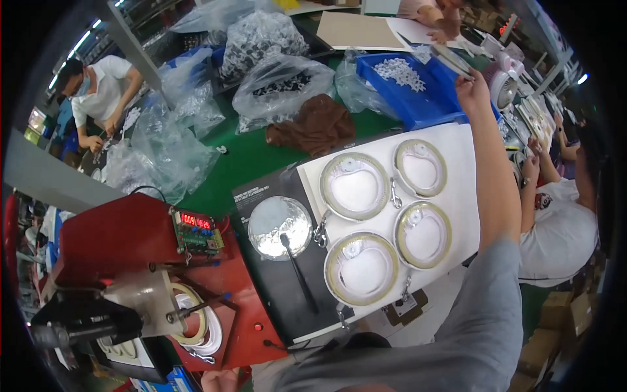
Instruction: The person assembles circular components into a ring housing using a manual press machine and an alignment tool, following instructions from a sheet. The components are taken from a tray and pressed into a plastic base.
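Note:
At the upper right, my right hand [473,91] is raised at the end of an outstretched arm. Its fingers close on a thin, flat piece with a pale curved edge [450,61], seen nearly edge-on beside a blue tray. My left hand does not show; a skin-coloured patch at the bottom edge is too cut off to make out. Round pieces with yellowish rims, such as the near-left one [331,268], lie on a white board [462,196] below my right arm. Silver snap hooks [396,193] hang from them.
A red machine [117,238] with a lit display holds a similar ring [189,336] at left. A black brush [297,271] rests on a round, shiny dish [264,225]. Beyond are a brown cloth [317,124], plastic bags [271,85] and the blue tray [418,117]. Other people sit nearby.

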